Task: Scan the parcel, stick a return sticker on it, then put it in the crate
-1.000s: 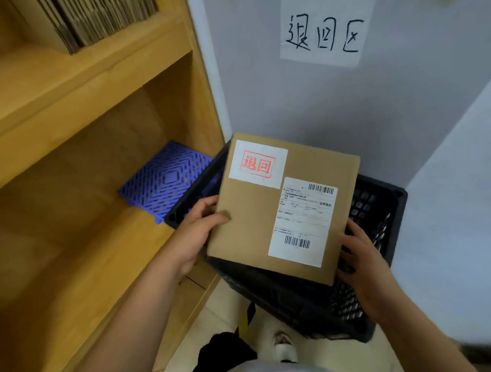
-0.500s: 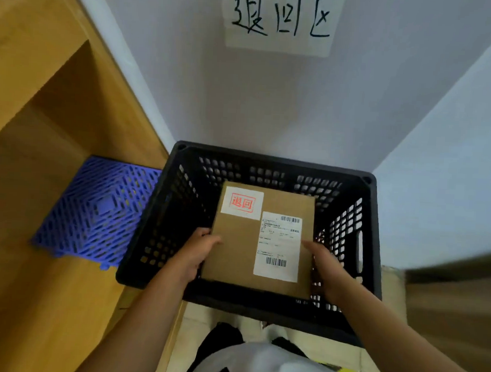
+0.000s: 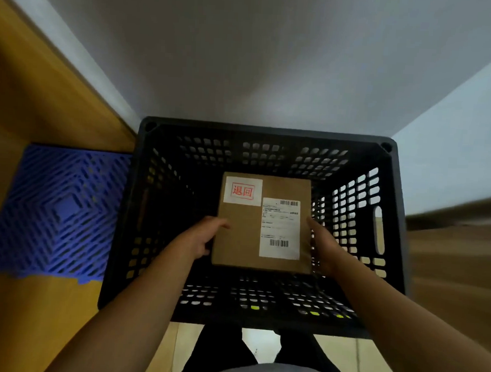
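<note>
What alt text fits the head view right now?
Both hands, left hand and right hand, hold a brown parcel with a red-printed return sticker and shipping label inside a black crate.

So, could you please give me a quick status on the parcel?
Both hands, left and right, grip the parcel inside the black crate. Return sticker on. Nothing in the way.

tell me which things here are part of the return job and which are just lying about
Part of the job:
parcel
return sticker
shipping label
black crate
left hand
right hand

Just lying about:
blue plastic grid mat
wooden shelf unit
</note>
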Available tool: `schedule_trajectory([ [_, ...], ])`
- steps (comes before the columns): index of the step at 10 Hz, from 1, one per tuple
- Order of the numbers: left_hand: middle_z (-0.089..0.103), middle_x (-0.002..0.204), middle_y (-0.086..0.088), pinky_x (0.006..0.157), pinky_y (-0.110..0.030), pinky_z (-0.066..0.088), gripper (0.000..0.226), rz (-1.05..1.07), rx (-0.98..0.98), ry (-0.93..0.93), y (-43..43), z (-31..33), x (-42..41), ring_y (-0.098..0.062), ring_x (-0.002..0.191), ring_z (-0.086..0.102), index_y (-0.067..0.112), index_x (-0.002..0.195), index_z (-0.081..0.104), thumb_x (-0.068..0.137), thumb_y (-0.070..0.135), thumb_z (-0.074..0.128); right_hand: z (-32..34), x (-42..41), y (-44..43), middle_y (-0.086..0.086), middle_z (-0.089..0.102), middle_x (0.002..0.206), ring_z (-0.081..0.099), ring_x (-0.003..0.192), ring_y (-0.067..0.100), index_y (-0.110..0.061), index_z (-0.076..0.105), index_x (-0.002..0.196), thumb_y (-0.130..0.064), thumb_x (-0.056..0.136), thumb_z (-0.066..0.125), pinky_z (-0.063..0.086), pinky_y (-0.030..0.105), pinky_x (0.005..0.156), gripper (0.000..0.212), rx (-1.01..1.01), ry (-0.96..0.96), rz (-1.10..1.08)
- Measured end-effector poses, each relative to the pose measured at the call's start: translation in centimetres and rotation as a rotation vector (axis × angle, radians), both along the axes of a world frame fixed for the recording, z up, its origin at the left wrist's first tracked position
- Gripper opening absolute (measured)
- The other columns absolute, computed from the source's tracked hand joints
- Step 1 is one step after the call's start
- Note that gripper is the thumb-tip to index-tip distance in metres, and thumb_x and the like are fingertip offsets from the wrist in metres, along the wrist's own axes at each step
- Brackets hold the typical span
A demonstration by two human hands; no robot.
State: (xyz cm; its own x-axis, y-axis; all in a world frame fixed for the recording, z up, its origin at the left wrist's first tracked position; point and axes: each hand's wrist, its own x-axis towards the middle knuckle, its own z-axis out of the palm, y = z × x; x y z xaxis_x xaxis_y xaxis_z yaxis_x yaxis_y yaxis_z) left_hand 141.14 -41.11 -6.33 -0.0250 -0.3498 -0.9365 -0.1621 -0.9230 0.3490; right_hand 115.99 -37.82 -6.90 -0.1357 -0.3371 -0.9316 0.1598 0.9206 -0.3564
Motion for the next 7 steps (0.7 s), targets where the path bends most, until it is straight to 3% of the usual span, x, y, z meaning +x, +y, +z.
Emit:
schedule_trajectory([
  [2,0.062,0.104,0.001,0.097,-0.042,0.041,0.035,0.028,0.024,0.037,0.2,-1.3,-0.4,-0.015,0.093,0.055,0.025,0.121,0.056,0.087,0.026,0.062,-0.7,0.8,0.0,0.006,0.065,0.097,0.063,0.083,0.024,-0.023,0.057,0.097,-0.045,0.102,0.041,0.051,0.040,0.070,0.028,-0.100,0.044,0.020],
  [3,0.062,0.102,0.001,0.087,-0.038,0.040,0.028,0.035,0.021,0.046,0.1,-1.1,-0.5,-0.014,0.088,0.054,0.025,0.117,0.055,0.089,0.025,0.060,-0.9,1.1,0.2,0.008,0.066,0.102,0.064,0.087,0.027,-0.024,0.055,0.101,-0.044,0.101,0.042,0.054,0.045,0.075,0.024,-0.123,0.061,0.009],
  [5,0.056,0.103,0.001,0.099,-0.046,0.034,0.037,0.010,0.030,0.006,0.2,-1.0,-0.1,-0.020,0.101,0.049,0.023,0.127,0.050,0.091,0.027,0.058,-0.9,1.2,0.2,0.009,0.068,0.103,0.066,0.092,0.030,-0.019,0.061,0.105,-0.045,0.100,0.044,0.055,0.052,0.088,0.031,-0.126,0.056,-0.014],
  [7,0.048,0.136,-0.004,0.108,-0.051,0.031,0.057,-0.003,-0.110,-0.068,0.3,-0.2,0.8,-0.029,0.134,0.040,0.023,0.145,0.039,0.091,0.029,0.059,0.3,1.3,0.6,0.009,0.072,0.107,0.069,0.089,0.028,-0.015,0.062,0.123,-0.048,0.099,0.045,0.051,0.033,0.062,0.045,-0.131,0.079,-0.080],
])
